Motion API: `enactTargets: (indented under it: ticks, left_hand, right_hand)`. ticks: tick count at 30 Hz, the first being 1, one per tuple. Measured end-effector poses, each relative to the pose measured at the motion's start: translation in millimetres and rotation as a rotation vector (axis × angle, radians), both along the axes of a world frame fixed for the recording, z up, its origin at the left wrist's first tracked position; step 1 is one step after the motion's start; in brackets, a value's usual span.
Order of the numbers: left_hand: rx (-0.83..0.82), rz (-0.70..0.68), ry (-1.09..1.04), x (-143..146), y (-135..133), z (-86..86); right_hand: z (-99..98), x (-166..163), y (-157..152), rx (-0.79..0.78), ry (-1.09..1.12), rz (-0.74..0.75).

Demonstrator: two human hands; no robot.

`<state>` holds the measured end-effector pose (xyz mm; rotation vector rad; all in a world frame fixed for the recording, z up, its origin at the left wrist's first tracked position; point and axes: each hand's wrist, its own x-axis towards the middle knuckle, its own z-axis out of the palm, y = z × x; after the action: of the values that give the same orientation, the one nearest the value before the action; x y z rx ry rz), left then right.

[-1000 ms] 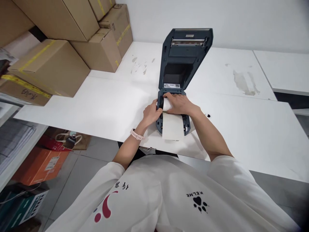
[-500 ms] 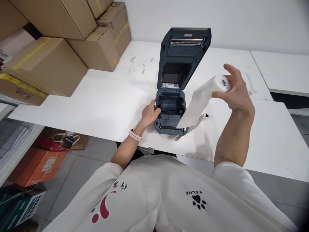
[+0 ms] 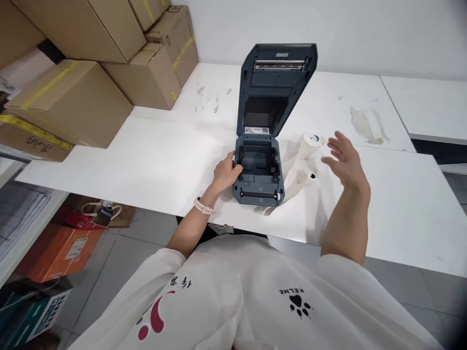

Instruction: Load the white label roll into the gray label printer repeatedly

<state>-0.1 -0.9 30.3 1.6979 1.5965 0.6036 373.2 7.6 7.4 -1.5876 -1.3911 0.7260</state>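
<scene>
Right hand (image 3: pixel 345 163) spread, with nothing between its fingers, hangs just beside the roll (image 3: pixel 309 144) it was carrying half a second ago. That roll now rests on the worktop (image 3: pixel 175 160), to the right of the printer (image 3: pixel 260 141), its loose strip (image 3: pixel 290 164) trailing back toward the machine; a second ago it sat down in the bay (image 3: pixel 255 160). Over on the other side, the left hand (image 3: pixel 226 173) hasn't let go: it pinches the printer's left edge, thumb over the rim, fingers around the outside. With the lid (image 3: pixel 277 87) tipped up and the bay bare, I'd say getting the roll out is done, and the inside is free to be worked on. A thinner roll (image 3: pixel 302 182) lies nearer the worktop's front edge, its paper running down by the printer's corner; I can't tell whether they touch. Those two papers lie close enough to get muddled.
</scene>
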Motion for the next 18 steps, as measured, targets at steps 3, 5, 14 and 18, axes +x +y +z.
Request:
enactTargets:
  ticks: [3, 5, 14, 18]
  left_hand:
    - [0.005, -0.007, -0.004, 0, 1, -2.3]
    - [0.015, -0.005, -0.011, 0, 2, -3.3]
    - [0.021, 0.009, -0.037, 1, -2, 0.8]
    - [0.027, 0.031, -0.043, 1, -1, -1.7]
  right_hand:
    - [-11.8, 2, -45, -0.1, 0.092, 0.103]
    - [-20.2, -4, -64, -0.221, 0.128, 0.185]
    - [54.6, -55, -57, 0.112, 0.206, 0.585]
    - [91.1, -124, -22, 0.126, -0.399, 0.664]
